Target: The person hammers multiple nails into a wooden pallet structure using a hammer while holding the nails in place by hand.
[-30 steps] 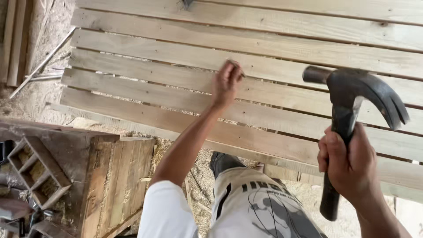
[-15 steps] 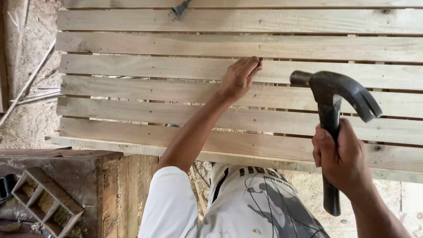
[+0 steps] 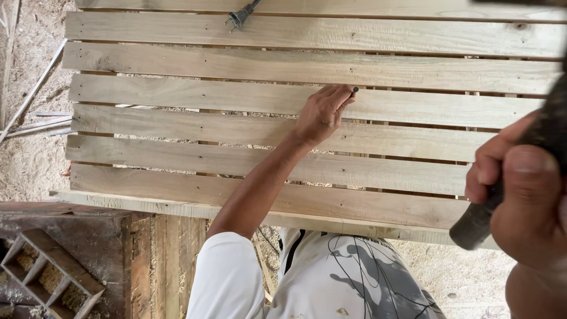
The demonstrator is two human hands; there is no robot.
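A pale wooden slatted panel lies flat in front of me. My left hand rests on one of its middle slats and pinches a dark nail upright against the wood. My right hand is raised very close to the camera at the right edge. It grips the dark handle of a hammer, whose head is out of frame.
An electric plug on a black cord lies on a far slat. A dark wooden bench and a small compartment crate stand at lower left. Sawdust covers the ground, with thin rods on it.
My right hand has lifted the hammer up towards the camera, so its head has left the view. My left hand keeps the nail on the same slat.
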